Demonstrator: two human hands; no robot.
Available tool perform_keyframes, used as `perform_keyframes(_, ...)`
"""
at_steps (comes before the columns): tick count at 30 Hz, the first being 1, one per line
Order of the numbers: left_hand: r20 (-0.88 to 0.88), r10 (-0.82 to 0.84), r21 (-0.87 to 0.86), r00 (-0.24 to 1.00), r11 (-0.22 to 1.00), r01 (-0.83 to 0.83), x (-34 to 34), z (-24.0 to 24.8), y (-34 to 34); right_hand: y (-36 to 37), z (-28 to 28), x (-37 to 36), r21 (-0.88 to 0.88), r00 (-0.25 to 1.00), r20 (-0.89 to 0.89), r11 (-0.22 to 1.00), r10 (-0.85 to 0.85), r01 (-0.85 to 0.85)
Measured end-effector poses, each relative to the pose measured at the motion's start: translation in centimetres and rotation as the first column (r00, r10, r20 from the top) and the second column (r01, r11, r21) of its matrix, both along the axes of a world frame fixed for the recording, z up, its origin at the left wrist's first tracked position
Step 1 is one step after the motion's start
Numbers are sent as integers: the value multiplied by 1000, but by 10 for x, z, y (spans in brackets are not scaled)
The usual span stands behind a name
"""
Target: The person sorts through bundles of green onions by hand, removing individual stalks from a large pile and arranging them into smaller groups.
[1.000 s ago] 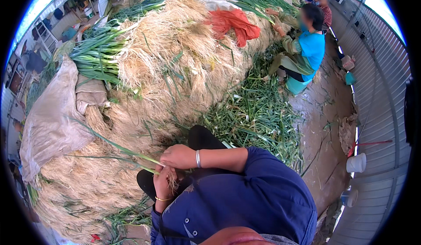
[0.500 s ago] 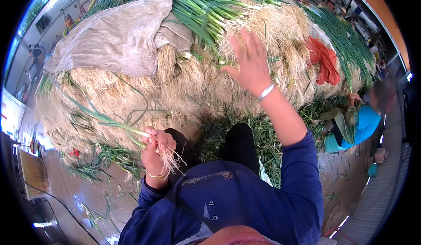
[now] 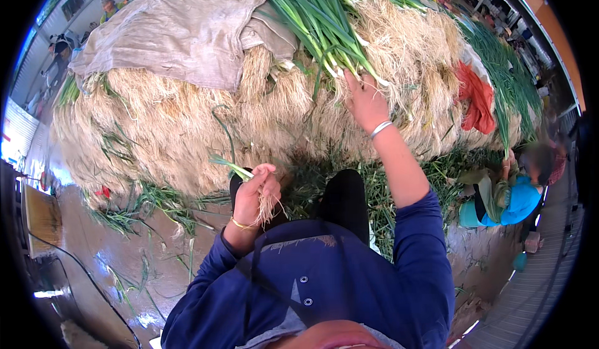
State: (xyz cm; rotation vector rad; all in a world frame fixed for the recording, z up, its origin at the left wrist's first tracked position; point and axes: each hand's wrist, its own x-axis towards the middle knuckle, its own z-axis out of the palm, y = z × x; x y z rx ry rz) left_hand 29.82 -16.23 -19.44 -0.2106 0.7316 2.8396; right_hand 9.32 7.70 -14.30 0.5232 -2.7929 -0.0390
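Over at the person's left knee in black trousers (image 3: 236, 183), the left hand (image 3: 253, 199) is closed around a slim green-and-white spring onion (image 3: 238, 170) with stringy pale roots (can't tell if it's one stalk or a couple). Long axis is on a slant: leafy end pokes up and left toward the big heap of straw-coloured roots (image 3: 168, 130), while its own roots dangle down and right out of the fist.

Right hand (image 3: 368, 105) is stretched up to the heap, fingers at the white ends of a thick bunch of long green onions (image 3: 321, 24). Couldn't say whether they're gripping or just touching. That bunch runs from leaves at upper left to white ends at lower right.

Edge-wise, a beige woven sack (image 3: 175, 30) drapes over the heap, its lower right corner hanging left of the bunch. The hands are well apart with open air between them. Left of the left hand, past the heap's bottom edge, there's wet brown floor (image 3: 93, 243) with loose green leaves (image 3: 171, 205) scattered on it.
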Motion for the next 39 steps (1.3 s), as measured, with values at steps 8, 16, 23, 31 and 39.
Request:
perform_keyframes(8, 1, -51, -132, 999, 990, 51, -9, -11, 13, 43, 48, 5, -204, 852, -523, 967, 26, -155)
perform_keyframes(16, -65, -122, -315, 990, 944, 95, -11, -22, 25, 31, -6, 55, -673, 937, 340, 716, 80, 183)
perform_keyframes(23, -67, -193, -88, 979, 978, 187, -17, -35, 46, -24, -57, 148, -849, 878, 161, 516, 450, -108)
perform_keyframes(31, 165, 176, -439, 971, 894, -87, -49, -99, 31, -88, -125, 35, -863, 770, 435, 458, 466, 211)
perform_keyframes(39, 148, 49, -385, 988, 923, 12, -28, -56, 23, -107, -94, 79, -871, 652, 491, 353, 578, 343)
